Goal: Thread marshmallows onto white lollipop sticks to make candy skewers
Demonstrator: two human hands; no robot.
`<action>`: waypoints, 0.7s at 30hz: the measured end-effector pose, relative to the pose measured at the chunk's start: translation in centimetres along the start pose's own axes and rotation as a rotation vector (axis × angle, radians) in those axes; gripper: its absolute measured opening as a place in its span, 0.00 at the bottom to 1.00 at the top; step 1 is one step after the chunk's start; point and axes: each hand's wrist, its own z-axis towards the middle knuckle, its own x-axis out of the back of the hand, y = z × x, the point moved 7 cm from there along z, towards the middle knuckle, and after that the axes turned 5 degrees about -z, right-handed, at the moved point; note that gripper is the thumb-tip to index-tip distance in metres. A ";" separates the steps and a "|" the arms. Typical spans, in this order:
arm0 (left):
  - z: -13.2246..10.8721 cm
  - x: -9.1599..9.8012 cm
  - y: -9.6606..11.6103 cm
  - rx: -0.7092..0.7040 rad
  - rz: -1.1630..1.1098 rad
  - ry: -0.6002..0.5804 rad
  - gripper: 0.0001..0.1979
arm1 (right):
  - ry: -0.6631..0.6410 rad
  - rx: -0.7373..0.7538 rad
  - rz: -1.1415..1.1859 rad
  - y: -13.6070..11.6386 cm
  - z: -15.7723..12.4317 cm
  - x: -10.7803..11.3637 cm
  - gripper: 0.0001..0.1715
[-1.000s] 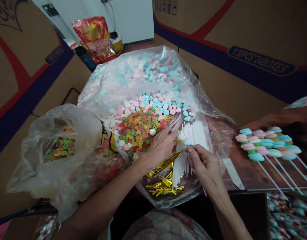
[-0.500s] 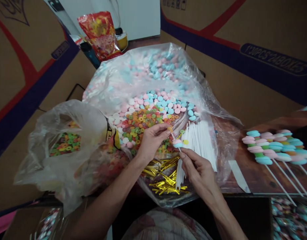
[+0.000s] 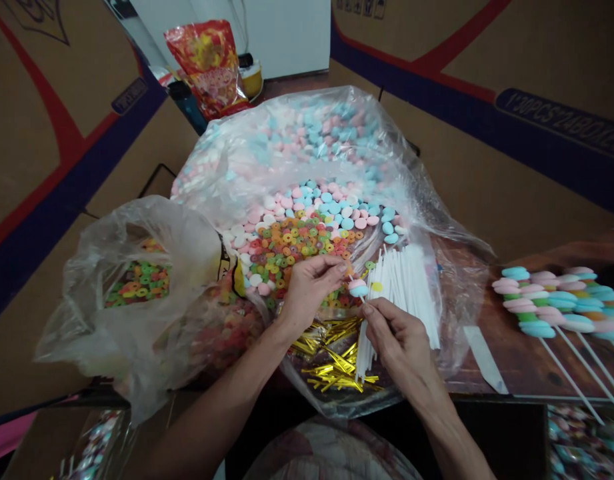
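My right hand (image 3: 401, 333) is closed in a pinch on a thin white stick, just below a pink, white and blue marshmallow (image 3: 357, 288) threaded on it. Just above the marshmallow, my left hand (image 3: 309, 290) pinches an orange gummy ring (image 3: 350, 269) at the stick's upper end; fingers partly hide it. Beneath my hands lie a pile of coloured gummy rings (image 3: 297, 243) and gold twist ties (image 3: 339, 373). A bundle of white sticks (image 3: 409, 287) lies beside my right hand. Loose pastel marshmallows (image 3: 331, 203) spread behind the rings, spilling from a big clear bag (image 3: 267, 150).
At the right, finished-looking marshmallow skewers (image 3: 561, 300) lie on the wooden table (image 3: 451, 383), near a white strip (image 3: 485, 360). An open plastic bag of gummy rings (image 3: 87, 300) stands left. Large cardboard boxes (image 3: 467, 147) flank the table; a red snack packet (image 3: 211, 67) stands behind.
My left hand has moved down along the stick, bringing the orange gummy ring closer to the marshmallow. My right hand keeps its pinch. The whole view has shifted slightly.
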 end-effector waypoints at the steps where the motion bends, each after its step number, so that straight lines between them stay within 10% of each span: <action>1: 0.0 -0.1 0.0 0.005 -0.009 -0.002 0.15 | 0.004 0.008 0.016 -0.1 0.1 -0.2 0.20; 13: 0.5 -4.2 0.8 0.040 0.084 -0.228 0.15 | 0.285 0.060 0.048 -1.0 1.0 1.1 0.23; 21: 8.8 -6.1 5.1 -0.465 1.092 -0.055 0.10 | 0.405 0.018 0.047 -0.9 2.0 4.4 0.22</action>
